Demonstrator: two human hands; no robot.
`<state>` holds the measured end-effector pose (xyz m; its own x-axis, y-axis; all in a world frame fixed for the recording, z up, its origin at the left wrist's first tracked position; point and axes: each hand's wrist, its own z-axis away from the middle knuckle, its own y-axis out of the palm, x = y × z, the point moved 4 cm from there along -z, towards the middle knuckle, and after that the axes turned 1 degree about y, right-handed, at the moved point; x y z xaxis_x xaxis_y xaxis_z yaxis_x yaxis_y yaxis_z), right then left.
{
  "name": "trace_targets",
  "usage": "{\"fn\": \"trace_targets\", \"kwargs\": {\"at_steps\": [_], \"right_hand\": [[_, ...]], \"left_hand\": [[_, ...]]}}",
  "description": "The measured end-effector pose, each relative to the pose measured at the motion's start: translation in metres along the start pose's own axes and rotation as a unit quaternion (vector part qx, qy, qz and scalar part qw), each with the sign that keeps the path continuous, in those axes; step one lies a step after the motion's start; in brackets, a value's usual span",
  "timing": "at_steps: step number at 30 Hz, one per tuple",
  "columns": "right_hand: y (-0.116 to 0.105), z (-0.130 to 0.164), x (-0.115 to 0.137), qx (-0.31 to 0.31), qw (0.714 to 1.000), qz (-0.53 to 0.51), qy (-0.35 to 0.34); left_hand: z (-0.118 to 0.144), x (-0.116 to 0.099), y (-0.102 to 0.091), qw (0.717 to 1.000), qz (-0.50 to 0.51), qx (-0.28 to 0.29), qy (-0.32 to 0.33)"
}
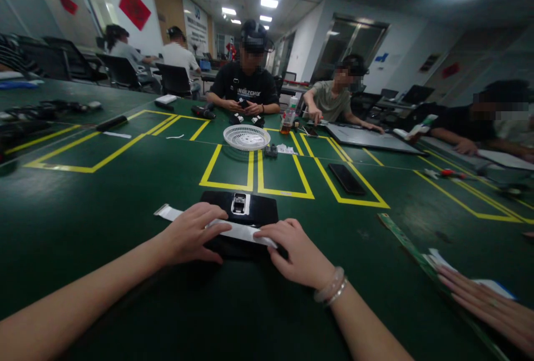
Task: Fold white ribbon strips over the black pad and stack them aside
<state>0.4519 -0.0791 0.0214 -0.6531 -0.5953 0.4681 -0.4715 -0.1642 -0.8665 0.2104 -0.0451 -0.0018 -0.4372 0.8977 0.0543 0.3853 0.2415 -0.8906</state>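
A black flat device (242, 211) is seen lying on the green table (125, 211), just in front of the person, near the table's front edge. A small silver-framed part (239, 203) sits on its upper face. A white strip (208, 222) is laid across the device, its left end reaching out onto the table. The strip is pressed down by the left hand (189, 236), fingers flat and spread, nothing being clasped. The strip's right end is pinned under the fingertips of the right hand (298, 255), also laid flat rather than closed; bracelets (331, 288) are worn on that wrist. Beyond, yellow tape boxes are marked on the table, with a black phone (346, 178) and a white round basket (246, 137) farther off. Another person's fingers (479, 294) rest at the right edge.
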Motion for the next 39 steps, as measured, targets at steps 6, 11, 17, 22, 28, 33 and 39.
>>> {"fn": "trace_targets", "kwargs": {"at_steps": [6, 11, 17, 22, 28, 33, 39], "right_hand": [[0.002, -0.001, -0.006, 0.002, 0.997, 0.074, 0.005], [0.007, -0.001, -0.006, 0.004, 0.993, 0.12, 0.006], [0.006, -0.001, 0.001, -0.01, 0.986, 0.164, 0.001], [0.008, -0.001, 0.004, -0.009, 0.985, 0.171, 0.001], [0.011, -0.002, 0.008, -0.021, 0.982, 0.186, 0.008], [0.012, -0.001, 0.009, -0.033, 0.981, 0.192, 0.004], [0.007, -0.001, 0.006, -0.062, 0.982, 0.176, 0.001]], "left_hand": [[-0.002, -0.002, 0.01, 0.993, 0.037, 0.091, 0.058], [0.0, -0.002, 0.013, 0.993, 0.047, 0.1, 0.046], [-0.003, -0.006, 0.009, 0.993, 0.031, 0.104, 0.047], [-0.003, -0.005, 0.01, 0.993, 0.045, 0.102, 0.042], [-0.006, -0.004, 0.011, 0.991, 0.043, 0.127, 0.012], [-0.008, -0.001, 0.015, 0.986, 0.035, 0.157, -0.051], [-0.009, 0.0, 0.018, 0.977, 0.042, 0.198, -0.067]]}}
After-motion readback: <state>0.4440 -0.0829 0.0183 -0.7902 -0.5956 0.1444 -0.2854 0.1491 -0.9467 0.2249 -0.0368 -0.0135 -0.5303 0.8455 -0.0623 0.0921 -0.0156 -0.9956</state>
